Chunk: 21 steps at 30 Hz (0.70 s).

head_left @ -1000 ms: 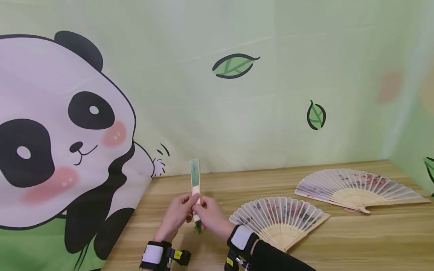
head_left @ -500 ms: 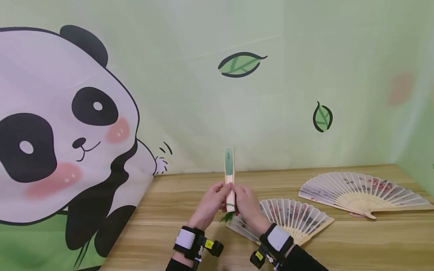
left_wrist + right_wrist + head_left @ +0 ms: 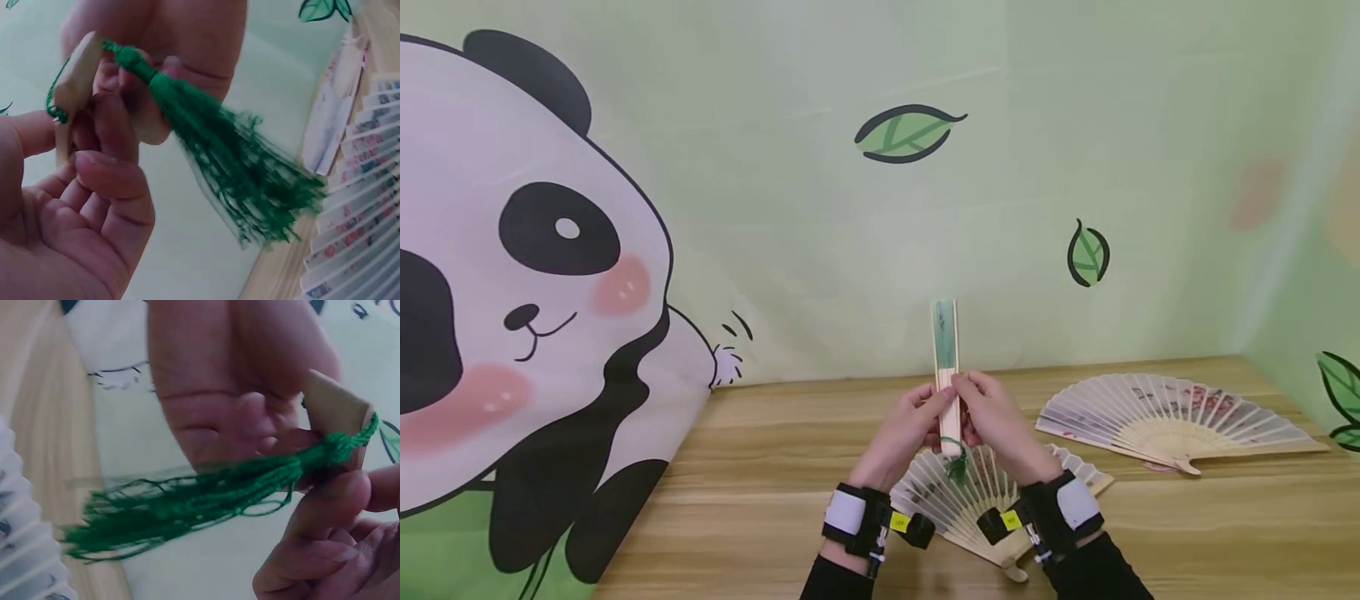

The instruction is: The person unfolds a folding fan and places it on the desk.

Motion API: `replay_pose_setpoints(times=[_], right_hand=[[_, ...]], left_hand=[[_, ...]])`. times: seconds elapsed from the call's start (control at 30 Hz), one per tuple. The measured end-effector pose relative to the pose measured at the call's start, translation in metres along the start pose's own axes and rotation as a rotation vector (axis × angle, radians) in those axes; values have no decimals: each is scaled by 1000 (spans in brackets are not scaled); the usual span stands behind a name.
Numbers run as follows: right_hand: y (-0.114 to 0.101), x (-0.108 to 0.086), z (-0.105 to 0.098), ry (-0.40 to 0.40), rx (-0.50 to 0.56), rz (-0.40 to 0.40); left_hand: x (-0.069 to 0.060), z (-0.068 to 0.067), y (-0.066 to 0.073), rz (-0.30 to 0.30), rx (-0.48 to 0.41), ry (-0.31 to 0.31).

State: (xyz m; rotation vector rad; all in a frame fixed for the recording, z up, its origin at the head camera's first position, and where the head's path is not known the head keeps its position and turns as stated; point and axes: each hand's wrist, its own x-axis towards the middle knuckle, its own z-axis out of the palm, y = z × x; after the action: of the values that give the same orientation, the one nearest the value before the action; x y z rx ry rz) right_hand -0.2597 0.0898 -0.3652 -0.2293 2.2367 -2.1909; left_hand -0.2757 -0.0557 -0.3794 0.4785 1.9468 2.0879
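A folded hand fan (image 3: 945,337) with green cloth and pale wooden ribs stands upright between both hands in the head view. My left hand (image 3: 906,429) grips its lower part from the left, thumb across the front. From the other side my right hand (image 3: 1000,421) pinches it with thumb and fingers. A green tassel (image 3: 225,150) hangs on a cord from the fan's base; the right wrist view shows the tassel (image 3: 194,494) too. Directly below the hands lies a spread floral fan (image 3: 917,492), partly hidden by hands and wrist cameras.
Another spread floral fan (image 3: 1180,417) lies at the right on the wooden table (image 3: 760,483). A green backdrop (image 3: 790,250) with a printed panda (image 3: 550,317) rises behind the table's far edge.
Both hands have carried the folded fan to the right and upward, from beside the nearer spread fan to above it. Both spread fans lie still while the head view shifts.
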Motion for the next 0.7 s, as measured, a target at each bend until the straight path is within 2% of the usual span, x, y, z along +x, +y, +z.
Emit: replay_pose_setpoints(times=[0.2,0.4,0.57,0.7], right_hand=[[-1,-1,-6,-32,6,9],[-4,-3,-14,-77,-29,-22],[-6,-8,-22,-90,-65,-31],[-6,-9,-21,-112,-67,-36]], left_hand=[[0,3,-1,-6,-13,48],[-1,2,2,10,-1,106],[-5,3,2,17,55,115],[-8,3,3,41,50,133]])
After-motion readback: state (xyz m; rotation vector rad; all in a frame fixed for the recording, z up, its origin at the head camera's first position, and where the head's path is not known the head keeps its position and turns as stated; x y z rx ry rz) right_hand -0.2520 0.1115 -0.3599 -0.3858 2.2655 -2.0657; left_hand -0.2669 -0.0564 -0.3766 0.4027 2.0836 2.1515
